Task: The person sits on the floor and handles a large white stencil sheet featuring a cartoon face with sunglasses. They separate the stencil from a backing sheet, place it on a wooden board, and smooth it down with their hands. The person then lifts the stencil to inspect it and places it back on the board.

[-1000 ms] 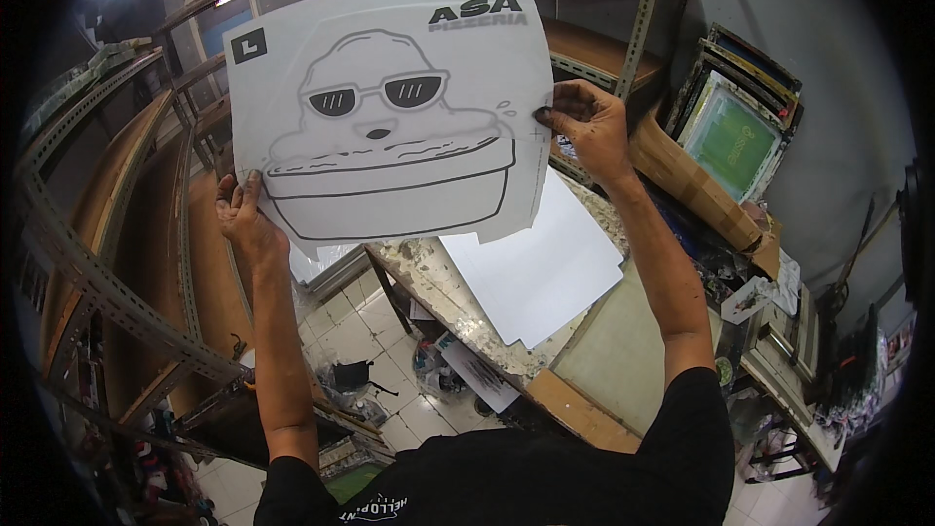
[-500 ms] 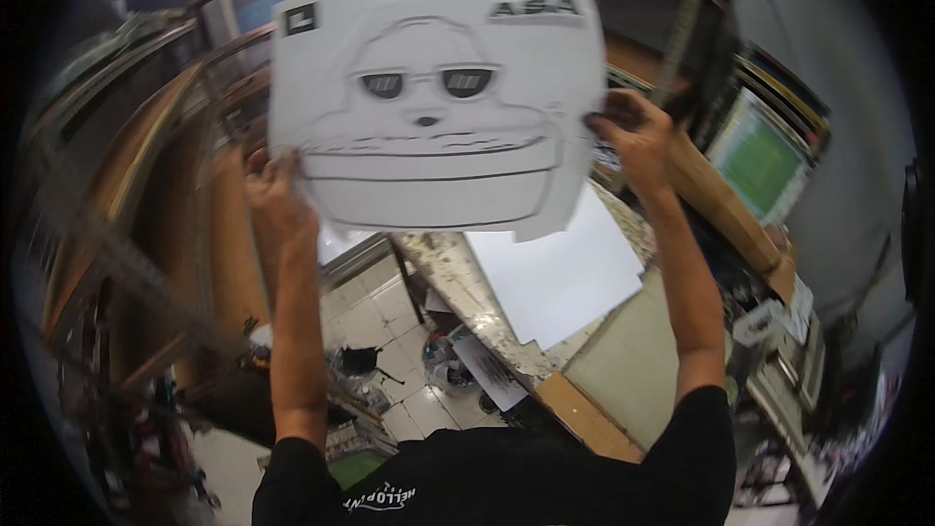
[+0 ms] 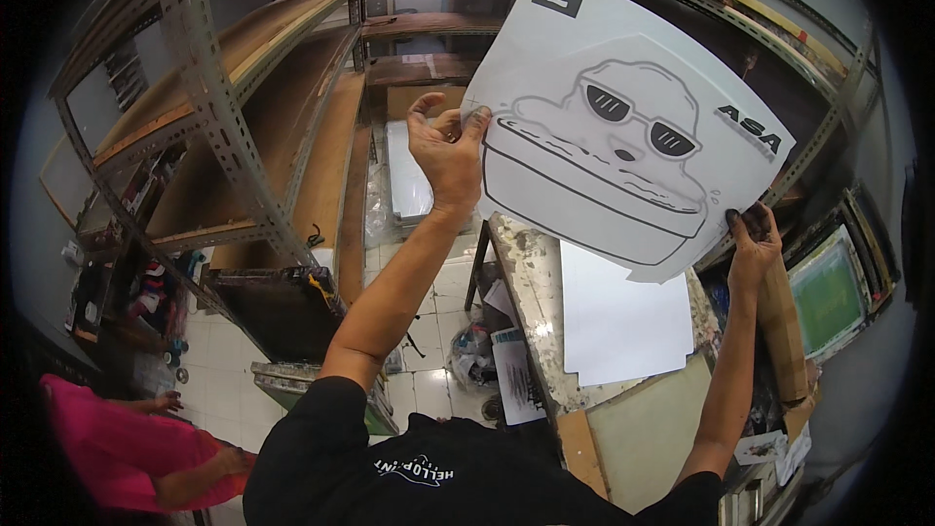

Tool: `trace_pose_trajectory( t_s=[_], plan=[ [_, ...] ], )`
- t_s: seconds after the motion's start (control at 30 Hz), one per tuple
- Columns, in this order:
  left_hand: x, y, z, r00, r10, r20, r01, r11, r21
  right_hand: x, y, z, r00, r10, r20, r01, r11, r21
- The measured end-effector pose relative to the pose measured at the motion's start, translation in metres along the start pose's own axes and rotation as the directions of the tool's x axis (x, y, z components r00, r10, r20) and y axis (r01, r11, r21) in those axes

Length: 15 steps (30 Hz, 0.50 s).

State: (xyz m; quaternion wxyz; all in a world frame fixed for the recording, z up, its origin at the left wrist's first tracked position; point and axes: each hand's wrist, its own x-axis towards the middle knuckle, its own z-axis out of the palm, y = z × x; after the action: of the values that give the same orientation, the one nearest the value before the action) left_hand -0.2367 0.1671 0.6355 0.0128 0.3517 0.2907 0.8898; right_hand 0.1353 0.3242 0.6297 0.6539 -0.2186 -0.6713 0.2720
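Observation:
A large printed sheet of paper (image 3: 584,175) is held up in front of me, tilted down to the right. On it is a black-and-white cartoon figure in sunglasses above a tub shape. My left hand (image 3: 450,154) pinches the sheet's left edge between thumb and fingers. My right hand (image 3: 755,248) grips its lower right corner, the fingertips dark with stains. Beneath the sheet, white paper sheets (image 3: 623,321) lie on a paint-spattered worktable (image 3: 526,263).
Metal racks with wooden shelves (image 3: 321,175) stand at the left and back. At lower left is another person in a pink top (image 3: 107,438). A frame with a green panel (image 3: 826,292) leans at the right. A plastic bag (image 3: 472,356) lies on the tiled floor.
The printed sheet has swung rightward in view and tilted clockwise, still held by both hands. My view has turned left, and the person in pink has come into sight.

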Motion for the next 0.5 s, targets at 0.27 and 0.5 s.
trace_pose_trajectory(
  t_s=[0.27,0.5],
  plan=[
    [-0.002,-0.004,0.002,0.999,-0.043,0.001,0.043,0.999,-0.031,-0.001,-0.002,-0.004,1.0,0.008,0.011,-0.009,0.999,0.043],
    [0.0,-0.014,-0.007,0.988,-0.157,0.005,0.156,0.982,-0.103,-0.001,-0.01,-0.003,1.0,0.022,0.008,-0.022,1.0,-0.005]
  ],
)
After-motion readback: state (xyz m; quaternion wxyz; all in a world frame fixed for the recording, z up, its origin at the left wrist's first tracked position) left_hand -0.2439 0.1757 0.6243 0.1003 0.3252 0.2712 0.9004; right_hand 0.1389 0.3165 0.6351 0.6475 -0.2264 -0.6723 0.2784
